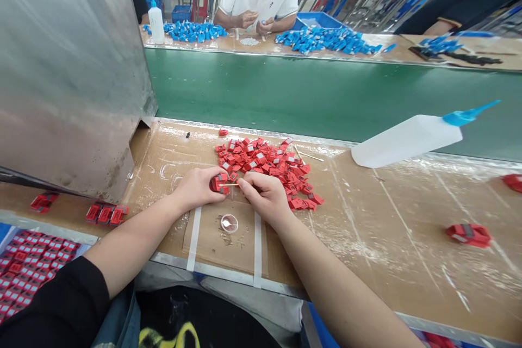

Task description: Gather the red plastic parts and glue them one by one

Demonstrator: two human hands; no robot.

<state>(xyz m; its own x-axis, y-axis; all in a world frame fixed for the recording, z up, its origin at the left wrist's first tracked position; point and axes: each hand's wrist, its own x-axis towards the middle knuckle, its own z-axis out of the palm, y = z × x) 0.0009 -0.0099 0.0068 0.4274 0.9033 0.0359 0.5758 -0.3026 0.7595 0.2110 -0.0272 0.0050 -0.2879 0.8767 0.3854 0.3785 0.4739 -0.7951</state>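
Observation:
Between the thumb and fingers of my left hand [198,188] is a red plastic part [220,183] with dark and grey areas. My right hand [264,194] pinches a thin wooden stick [230,185], whose tip reaches the red part; whether it touches cannot be made out. Just beyond both hands lies a loose pile of red plastic parts [267,160], several with a pale grey face. A small round clear dish [222,224] sits nearer to me on a taped cardboard sheet [244,258], with brownish marks beside it.
A white squeeze bottle [408,140] with a blue nozzle is at the right. Single red parts [468,234] lie right; joined ones [106,214] lie left by a metal housing [73,65]. A tray of red parts [38,261] is lower left. Across the green divider [261,89], a person [261,0] handles blue parts.

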